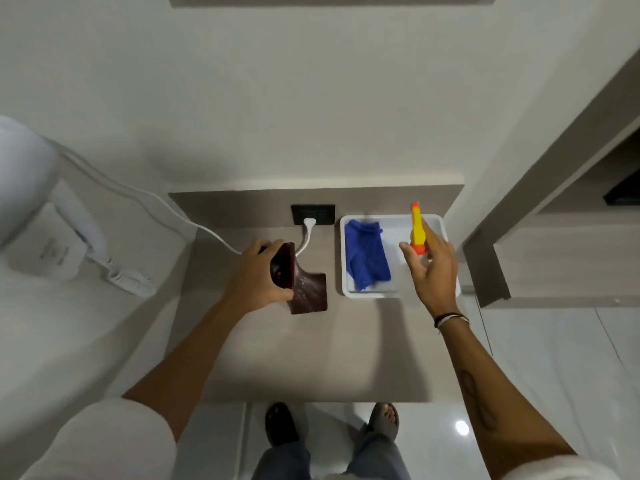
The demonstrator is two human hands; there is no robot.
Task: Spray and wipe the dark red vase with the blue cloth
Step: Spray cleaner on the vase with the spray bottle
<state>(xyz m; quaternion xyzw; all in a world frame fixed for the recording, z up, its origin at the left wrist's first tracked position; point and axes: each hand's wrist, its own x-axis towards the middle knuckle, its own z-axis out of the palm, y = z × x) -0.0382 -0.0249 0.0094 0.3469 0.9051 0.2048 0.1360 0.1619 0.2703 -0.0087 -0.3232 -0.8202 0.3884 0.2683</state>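
Observation:
The dark red vase stands on the wooden shelf, left of centre. My left hand is wrapped around its rim from the left. A white tray sits to the right and holds the crumpled blue cloth in its left half. In the tray's right half stands a spray bottle with a yellow and orange head. My right hand hovers at the bottle with fingers spread, just in front of it and partly hiding its body; no grip on it shows.
A black wall socket with a white plug sits behind the vase, its cable running left to a white appliance on a white surface. A wooden cabinet rises at the right. My feet show on the tiled floor below.

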